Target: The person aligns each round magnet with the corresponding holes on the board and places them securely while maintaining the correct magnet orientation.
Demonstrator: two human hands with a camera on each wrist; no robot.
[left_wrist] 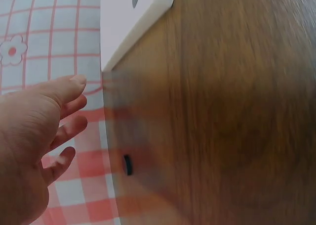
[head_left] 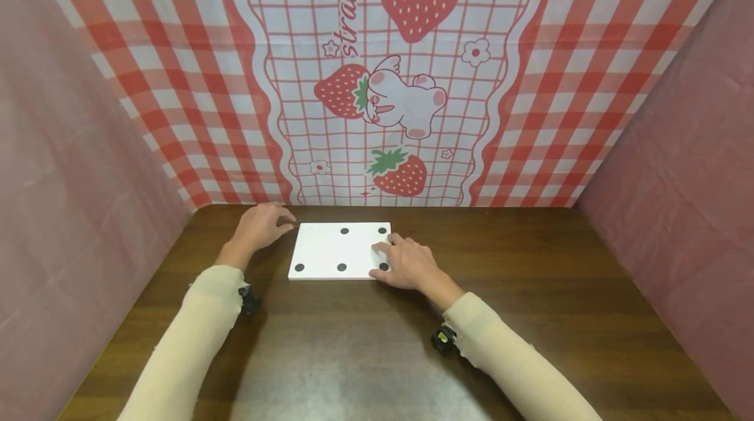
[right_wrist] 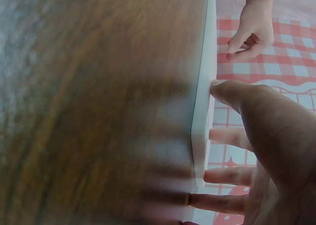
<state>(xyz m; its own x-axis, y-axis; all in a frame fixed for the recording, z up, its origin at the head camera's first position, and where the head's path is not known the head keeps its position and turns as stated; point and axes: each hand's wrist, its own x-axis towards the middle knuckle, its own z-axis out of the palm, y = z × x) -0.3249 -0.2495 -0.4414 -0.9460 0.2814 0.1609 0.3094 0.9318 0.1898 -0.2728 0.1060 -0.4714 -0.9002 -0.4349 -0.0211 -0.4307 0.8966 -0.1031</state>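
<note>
A white rectangular board [head_left: 321, 247] with several black round dots lies flat on the table. Just off its far left corner is my left hand [head_left: 259, 228], the fingers loosely bent; the left wrist view shows nothing held between thumb and fingers. Beside that hand, a small black disc [left_wrist: 127, 164] is on the wooden surface in the left wrist view; in the head view I cannot make it out. My right hand [head_left: 409, 264] rests on the board's right end with fingers spread, the thumb at its near right corner, partly covering one dot.
Brown wood tabletop [head_left: 353, 349] extends around the board. A strawberry-print cloth [head_left: 406, 100] hangs along the far edge, with pink cloth [head_left: 677, 165] at the sides. Each wrist carries a small black camera [head_left: 443, 340].
</note>
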